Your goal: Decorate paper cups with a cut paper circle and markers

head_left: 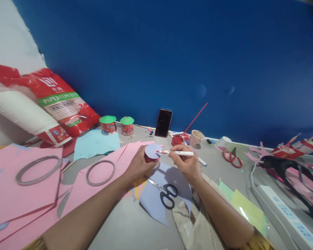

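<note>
My left hand (141,163) is closed around a small red paper cup (148,159) topped with a pale lilac paper disc (152,150). My right hand (185,161) pinches a white marker (178,152) with a red tip that touches the disc's right edge. Both hands hover over a lilac paper sheet (156,198) on the grey table. Black-handled scissors (167,193) lie on that sheet just below my hands.
Pink sheets with two tape rings (100,172) lie at left, beside a red bag of paper cups (59,104). Two green-lidded cups (108,124), a phone (163,122), loose cups and red scissors (232,158) line the blue wall. A power strip (284,211) is at right.
</note>
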Demonstrator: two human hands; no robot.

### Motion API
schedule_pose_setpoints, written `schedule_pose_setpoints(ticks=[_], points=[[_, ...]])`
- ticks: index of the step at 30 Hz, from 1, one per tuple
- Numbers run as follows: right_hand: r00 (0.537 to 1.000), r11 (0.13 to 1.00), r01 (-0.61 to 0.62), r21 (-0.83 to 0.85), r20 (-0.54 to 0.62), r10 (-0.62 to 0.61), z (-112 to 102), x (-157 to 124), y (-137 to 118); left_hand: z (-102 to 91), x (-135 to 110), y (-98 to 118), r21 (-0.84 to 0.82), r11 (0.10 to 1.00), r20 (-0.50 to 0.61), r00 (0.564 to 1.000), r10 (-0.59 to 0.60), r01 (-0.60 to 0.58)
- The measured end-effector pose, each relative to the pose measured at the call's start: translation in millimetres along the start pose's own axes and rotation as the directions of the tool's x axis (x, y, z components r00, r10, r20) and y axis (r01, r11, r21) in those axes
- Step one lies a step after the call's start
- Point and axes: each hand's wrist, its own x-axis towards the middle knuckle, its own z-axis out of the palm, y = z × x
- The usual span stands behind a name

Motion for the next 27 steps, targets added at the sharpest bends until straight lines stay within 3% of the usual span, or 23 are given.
schedule_pose_setpoints(ticks=[12,27], points=[[0.978,0.969,0.209,-0.135,0.022,-0.208,2.5,-2.3,-4.3,-0.2,-1.1,1.1,-0.033,0.999,0.000,1.000,0.010,-0.010],[0.976,0.966,0.218,-0.142,0.016,-0.218,0.4,-1.3,-2.7,-1.6,-0.2,-4.2,0.001,0.998,0.030,0.998,0.056,-0.056]])
